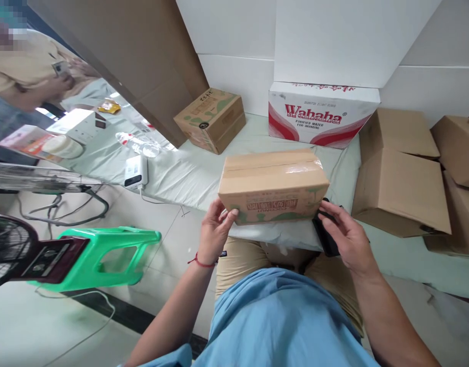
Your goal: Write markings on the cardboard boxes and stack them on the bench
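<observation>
Left hand (214,230) pinches carton (272,184), underside hidden; whether right hand (349,238) grips, I can't tell

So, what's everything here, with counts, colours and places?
Coconut carton: one, brown, centre
Second carton: one, brown, behind
Wahaha box: one, white and red, by wall
Plain boxes: at least two, brown, right
Flat object: one, black, coconut carton's right end
Covered surface: one, pale green, under boxes
Bottle: one, clear, left of second carton
Corded device: one, white, surface's near edge
Packet: one, yellow, far left
Small box: one, white, near packet
Tub: one, white, near small box
Stool: one, green, lower left
Fan: at least one, dark, left edge
Other person: one, beige top, upper left
Shirt: one, blue, bottom centre
Trousers: one pair, tan, beside shirt
Left hand: one, bare, touching coconut carton
Right hand: one, bare, beside flat object
</observation>
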Demonstrator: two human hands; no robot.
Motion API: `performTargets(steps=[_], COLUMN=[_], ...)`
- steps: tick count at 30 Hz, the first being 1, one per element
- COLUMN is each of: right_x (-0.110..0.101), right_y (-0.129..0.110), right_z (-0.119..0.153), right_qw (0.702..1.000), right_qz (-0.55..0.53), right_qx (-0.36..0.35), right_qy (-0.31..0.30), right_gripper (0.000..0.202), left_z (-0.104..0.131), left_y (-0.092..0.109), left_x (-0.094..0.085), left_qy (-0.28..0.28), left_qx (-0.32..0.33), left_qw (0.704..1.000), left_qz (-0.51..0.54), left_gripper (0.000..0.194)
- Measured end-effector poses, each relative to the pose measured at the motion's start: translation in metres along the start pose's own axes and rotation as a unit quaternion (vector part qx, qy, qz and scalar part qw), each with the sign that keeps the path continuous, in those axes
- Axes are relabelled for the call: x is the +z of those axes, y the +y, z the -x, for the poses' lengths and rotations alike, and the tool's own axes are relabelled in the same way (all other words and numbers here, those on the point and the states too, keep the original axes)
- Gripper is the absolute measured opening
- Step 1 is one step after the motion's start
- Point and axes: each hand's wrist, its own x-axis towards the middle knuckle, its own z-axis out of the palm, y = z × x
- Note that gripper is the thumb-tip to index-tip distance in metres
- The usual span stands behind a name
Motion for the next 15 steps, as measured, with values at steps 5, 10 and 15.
performTargets(steps=[5,10,15], right_x=[0.006,0.007,0.01], right_y=[0.036,0.028,0.0], right_z=[-0.003,0.003,-0.002], right_qw=[0.996,0.997,0.996], right_qz=[0.046,0.068,0.082], right_qx=[0.064,0.041,-0.029], right_qy=[-0.033,-0.003,0.022], right_gripper=[0.063,0.056,0.048], left_z=[0.003,0.01,0.016], left_y=[-0.029,-0.02,0.004], left_x=[0.005,-0.005,-0.01], left_qy=[-0.038,-0.004,0.028], left_qx=[-0.049,-0.06,-0.046], left_qw=[0.997,0.996,0.994], left_qz=[0.055,0.069,0.09], left_gripper=[0.059,0.054,0.054])
